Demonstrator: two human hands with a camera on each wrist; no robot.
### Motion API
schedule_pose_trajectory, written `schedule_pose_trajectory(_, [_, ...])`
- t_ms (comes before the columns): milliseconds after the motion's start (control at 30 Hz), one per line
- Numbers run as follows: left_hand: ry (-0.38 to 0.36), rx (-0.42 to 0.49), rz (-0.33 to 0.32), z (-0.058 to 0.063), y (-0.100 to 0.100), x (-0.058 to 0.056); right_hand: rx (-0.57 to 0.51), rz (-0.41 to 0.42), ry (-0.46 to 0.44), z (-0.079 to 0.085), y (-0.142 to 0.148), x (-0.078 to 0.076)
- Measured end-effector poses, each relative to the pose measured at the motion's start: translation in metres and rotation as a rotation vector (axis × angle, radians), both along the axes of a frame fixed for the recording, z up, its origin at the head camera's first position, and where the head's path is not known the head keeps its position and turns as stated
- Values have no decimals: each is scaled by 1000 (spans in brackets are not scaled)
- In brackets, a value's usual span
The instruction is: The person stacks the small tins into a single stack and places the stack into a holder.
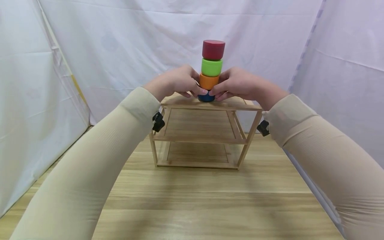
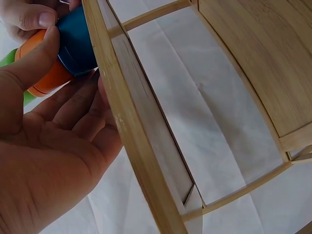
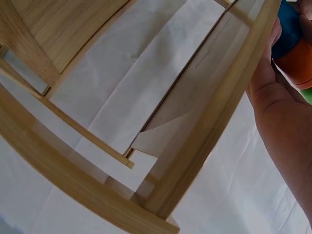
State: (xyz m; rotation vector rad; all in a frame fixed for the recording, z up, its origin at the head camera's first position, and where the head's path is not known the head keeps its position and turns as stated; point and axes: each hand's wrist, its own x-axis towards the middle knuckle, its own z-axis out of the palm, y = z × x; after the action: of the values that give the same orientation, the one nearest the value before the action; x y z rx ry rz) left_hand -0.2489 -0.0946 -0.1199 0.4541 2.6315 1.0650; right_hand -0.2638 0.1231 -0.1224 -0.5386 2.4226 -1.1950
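Round lidded containers form an upright stack on the top shelf of a wooden rack. A blue container [image 1: 206, 96] is lowest, with an orange container [image 1: 209, 81], a green container [image 1: 211, 67] and a red container [image 1: 213, 50] above it. My left hand [image 1: 184, 81] curls round the stack's lower left side, its thumb at the seam between blue and orange. From the other side, my right hand [image 1: 237, 84] grips the blue container, its thumb close to the left one. In the left wrist view, fingers of the left hand [image 2: 63, 126] reach behind the blue container [image 2: 78, 39].
The wooden rack [image 1: 204, 140] has a top board and two lower shelves, and stands on a wood-grain table [image 1: 192, 200]. White cloth [image 1: 126, 43] hangs behind and at both sides. The top shelf's front rail [image 2: 122, 117] runs beside the left hand.
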Motion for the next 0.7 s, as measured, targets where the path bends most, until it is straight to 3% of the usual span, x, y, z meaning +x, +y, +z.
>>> schedule_pose_trajectory(400, [13, -48, 24, 2, 2, 2, 12, -11, -18, -3, -1, 1])
schedule_pose_trajectory(567, [7, -49, 49, 3, -4, 8, 62, -46, 70, -4, -3, 7])
schedule_pose_trajectory(700, [65, -92, 81, 4, -4, 19, 191, -113, 177, -5, -3, 14])
